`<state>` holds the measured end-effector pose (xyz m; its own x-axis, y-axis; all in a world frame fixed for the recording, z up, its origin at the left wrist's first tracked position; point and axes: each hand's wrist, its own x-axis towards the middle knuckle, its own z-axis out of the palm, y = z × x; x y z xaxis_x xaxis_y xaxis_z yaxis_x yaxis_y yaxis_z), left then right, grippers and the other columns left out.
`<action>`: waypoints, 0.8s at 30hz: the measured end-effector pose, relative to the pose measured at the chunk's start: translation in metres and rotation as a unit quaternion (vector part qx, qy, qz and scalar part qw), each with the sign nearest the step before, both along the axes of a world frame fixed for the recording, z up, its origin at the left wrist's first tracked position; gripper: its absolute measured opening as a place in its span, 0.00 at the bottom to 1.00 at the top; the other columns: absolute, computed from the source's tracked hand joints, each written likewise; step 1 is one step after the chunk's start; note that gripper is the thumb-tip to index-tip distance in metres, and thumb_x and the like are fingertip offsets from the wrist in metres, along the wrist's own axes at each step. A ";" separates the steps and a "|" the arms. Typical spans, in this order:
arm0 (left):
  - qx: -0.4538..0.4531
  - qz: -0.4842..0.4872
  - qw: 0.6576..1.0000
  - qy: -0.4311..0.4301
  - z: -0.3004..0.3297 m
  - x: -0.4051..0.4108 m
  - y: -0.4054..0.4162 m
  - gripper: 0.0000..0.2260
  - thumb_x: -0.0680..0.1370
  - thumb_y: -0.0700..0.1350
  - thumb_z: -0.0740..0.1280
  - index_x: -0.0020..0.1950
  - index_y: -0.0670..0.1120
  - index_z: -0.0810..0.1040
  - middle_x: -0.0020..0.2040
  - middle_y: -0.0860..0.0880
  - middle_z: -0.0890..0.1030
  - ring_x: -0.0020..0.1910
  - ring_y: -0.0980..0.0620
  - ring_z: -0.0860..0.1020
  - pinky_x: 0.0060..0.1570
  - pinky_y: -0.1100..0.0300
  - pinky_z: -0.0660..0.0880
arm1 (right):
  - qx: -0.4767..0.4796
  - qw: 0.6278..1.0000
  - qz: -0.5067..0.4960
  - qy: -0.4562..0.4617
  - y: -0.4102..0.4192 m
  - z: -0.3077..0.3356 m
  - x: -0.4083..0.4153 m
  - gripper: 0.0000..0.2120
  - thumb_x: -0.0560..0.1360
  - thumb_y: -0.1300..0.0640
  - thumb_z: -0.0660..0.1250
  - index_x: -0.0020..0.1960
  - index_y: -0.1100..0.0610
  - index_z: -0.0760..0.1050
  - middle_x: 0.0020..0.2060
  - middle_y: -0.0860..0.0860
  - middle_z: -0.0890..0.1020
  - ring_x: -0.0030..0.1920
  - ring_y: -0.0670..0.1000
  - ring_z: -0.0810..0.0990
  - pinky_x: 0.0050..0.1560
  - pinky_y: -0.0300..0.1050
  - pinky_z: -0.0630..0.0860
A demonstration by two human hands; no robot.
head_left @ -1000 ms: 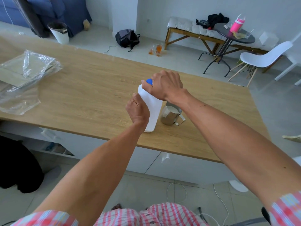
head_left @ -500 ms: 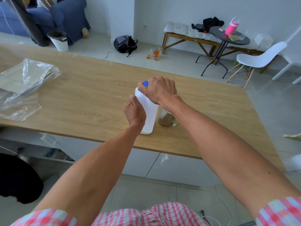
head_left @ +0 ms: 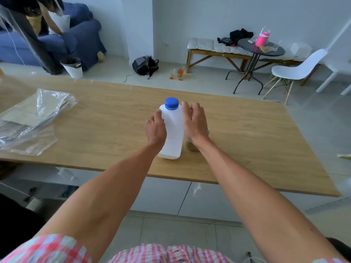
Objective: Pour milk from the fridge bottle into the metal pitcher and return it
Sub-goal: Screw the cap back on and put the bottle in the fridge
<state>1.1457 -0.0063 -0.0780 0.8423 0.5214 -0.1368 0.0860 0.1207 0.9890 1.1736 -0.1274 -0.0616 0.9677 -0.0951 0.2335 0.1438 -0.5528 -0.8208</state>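
A white milk bottle (head_left: 173, 131) with a blue cap (head_left: 171, 103) stands upright on the wooden table (head_left: 95, 118). My left hand (head_left: 155, 128) wraps the bottle's left side. My right hand (head_left: 194, 121) hovers at the bottle's right shoulder with fingers spread, just off the cap. The metal pitcher (head_left: 191, 147) stands right behind my right wrist, mostly hidden; only its lower body shows.
Crumpled clear plastic bags (head_left: 32, 118) lie at the table's left end. Beyond the table are a backpack (head_left: 145, 65), glasses (head_left: 177, 74) on the floor, a bench (head_left: 212, 48), a round black table (head_left: 261, 49) and a white chair (head_left: 300, 67).
My right hand has come off the blue cap and opened beside the bottle. The cap now shows fully. My left hand stays on the bottle.
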 end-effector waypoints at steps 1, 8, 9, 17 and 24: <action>0.001 -0.005 1.000 0.002 0.004 0.001 0.002 0.20 0.79 0.56 0.61 0.33 0.47 0.61 0.31 0.50 0.65 0.33 0.49 0.63 0.36 0.55 0.62 | 0.042 0.999 -0.013 0.018 0.001 -0.008 -0.005 0.20 0.78 0.31 0.53 0.45 0.46 0.69 0.47 0.45 0.77 0.48 0.48 0.75 0.48 0.48 0.68; 0.018 -0.035 0.999 -0.030 0.029 0.001 0.010 0.20 0.79 0.57 0.60 0.33 0.49 0.58 0.30 0.52 0.62 0.30 0.51 0.61 0.33 0.55 0.59 | 0.297 0.926 -0.120 0.202 0.018 -0.045 -0.027 0.19 0.76 0.38 0.61 0.40 0.53 0.75 0.39 0.49 0.83 0.40 0.49 0.82 0.44 0.47 0.77; 0.019 -0.035 0.999 -0.035 0.031 0.001 0.011 0.20 0.79 0.57 0.61 0.33 0.49 0.58 0.30 0.52 0.62 0.30 0.51 0.61 0.34 0.56 0.59 | 0.328 0.913 -0.126 0.208 0.021 -0.047 -0.028 0.16 0.77 0.40 0.63 0.40 0.51 0.75 0.39 0.48 0.84 0.38 0.46 0.83 0.43 0.47 0.78; 0.004 -0.063 0.995 -0.072 0.032 -0.011 0.025 0.23 0.82 0.53 0.61 0.31 0.50 0.57 0.29 0.51 0.61 0.30 0.52 0.59 0.34 0.55 0.58 | 0.412 0.840 -0.004 0.353 0.031 -0.067 -0.034 0.29 0.78 0.29 0.54 0.66 0.46 0.77 0.57 0.49 0.86 0.57 0.54 0.84 0.60 0.59 0.78; 0.018 -0.095 0.993 -0.067 0.025 -0.022 0.038 0.21 0.83 0.54 0.60 0.35 0.48 0.55 0.32 0.48 0.59 0.31 0.51 0.58 0.34 0.55 0.57 | 0.392 0.848 0.038 0.353 0.029 -0.077 -0.034 0.26 0.76 0.28 0.57 0.58 0.44 0.80 0.51 0.48 0.88 0.52 0.52 0.86 0.46 0.48 0.82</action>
